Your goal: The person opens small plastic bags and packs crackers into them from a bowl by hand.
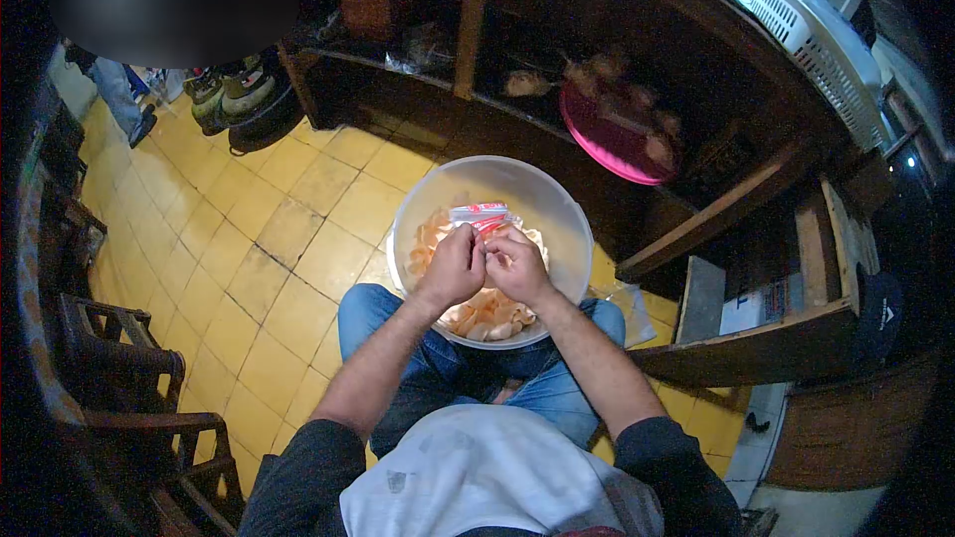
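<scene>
A translucent round tub (569,239) stands between my bent legs. Thin, round, pale-orange pieces that look like raw crackers (487,316) lie inside it. Both hands meet over the tub, fingertips pinched together. My left hand (455,267) and my right hand (519,267) are closed on a small clear plastic packet (479,212) with red and white print, which shows just beyond the fingers. The fingers hide its near part, so exactly where each hand grips it is not visible.
A dark wooden shelf unit (466,20) runs along the far side, with a pink tray (617,164) on it. Shoes (244,89) sit at the far left. Wooden chairs (119,348) line the left. A clear plastic bag (633,310) lies right of the tub on yellow tiles (288,229).
</scene>
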Action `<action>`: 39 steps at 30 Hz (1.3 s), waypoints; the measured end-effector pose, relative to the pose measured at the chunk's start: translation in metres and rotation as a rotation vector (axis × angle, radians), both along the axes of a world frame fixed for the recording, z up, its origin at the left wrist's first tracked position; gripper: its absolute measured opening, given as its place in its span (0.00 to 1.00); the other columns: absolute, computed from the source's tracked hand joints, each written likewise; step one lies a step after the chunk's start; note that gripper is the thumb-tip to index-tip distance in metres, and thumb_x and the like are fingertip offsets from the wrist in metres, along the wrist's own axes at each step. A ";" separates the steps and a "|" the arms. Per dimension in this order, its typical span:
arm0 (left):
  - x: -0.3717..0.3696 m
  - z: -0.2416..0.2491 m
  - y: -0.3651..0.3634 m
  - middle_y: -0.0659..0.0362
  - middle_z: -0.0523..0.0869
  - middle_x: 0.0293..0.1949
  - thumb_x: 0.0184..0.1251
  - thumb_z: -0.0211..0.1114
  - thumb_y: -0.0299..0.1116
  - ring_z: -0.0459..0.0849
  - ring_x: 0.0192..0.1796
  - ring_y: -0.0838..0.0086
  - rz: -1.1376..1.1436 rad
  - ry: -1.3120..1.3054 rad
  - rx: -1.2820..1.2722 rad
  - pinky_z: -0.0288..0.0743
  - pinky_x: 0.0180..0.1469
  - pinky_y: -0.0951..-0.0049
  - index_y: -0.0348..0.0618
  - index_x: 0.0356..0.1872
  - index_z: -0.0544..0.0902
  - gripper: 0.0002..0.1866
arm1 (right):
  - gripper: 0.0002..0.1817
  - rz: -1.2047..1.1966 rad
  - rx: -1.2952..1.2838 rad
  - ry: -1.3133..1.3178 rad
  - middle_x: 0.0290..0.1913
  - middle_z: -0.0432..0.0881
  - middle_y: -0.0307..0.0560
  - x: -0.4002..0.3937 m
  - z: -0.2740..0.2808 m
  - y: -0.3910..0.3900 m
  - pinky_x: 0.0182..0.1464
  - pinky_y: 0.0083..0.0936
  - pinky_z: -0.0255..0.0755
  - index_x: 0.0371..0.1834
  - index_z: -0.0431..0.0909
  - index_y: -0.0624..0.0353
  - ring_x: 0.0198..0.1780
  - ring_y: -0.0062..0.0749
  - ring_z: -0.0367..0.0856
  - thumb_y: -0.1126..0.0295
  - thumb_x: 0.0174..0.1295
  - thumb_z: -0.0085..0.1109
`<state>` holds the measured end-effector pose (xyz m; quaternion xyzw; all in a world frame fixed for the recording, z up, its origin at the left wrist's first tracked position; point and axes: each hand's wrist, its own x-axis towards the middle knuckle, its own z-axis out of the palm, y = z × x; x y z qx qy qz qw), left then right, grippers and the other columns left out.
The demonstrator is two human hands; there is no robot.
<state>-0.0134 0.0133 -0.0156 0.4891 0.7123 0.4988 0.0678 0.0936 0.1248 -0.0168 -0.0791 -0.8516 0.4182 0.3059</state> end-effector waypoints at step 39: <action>-0.024 0.005 -0.047 0.64 0.75 0.29 0.72 0.54 0.30 0.74 0.31 0.82 0.154 -0.536 0.492 0.71 0.35 0.81 0.39 0.37 0.73 0.05 | 0.26 -0.326 -0.930 0.373 0.55 0.75 0.49 0.016 0.121 0.148 0.52 0.37 0.72 0.57 0.70 0.57 0.53 0.37 0.76 0.47 0.70 0.46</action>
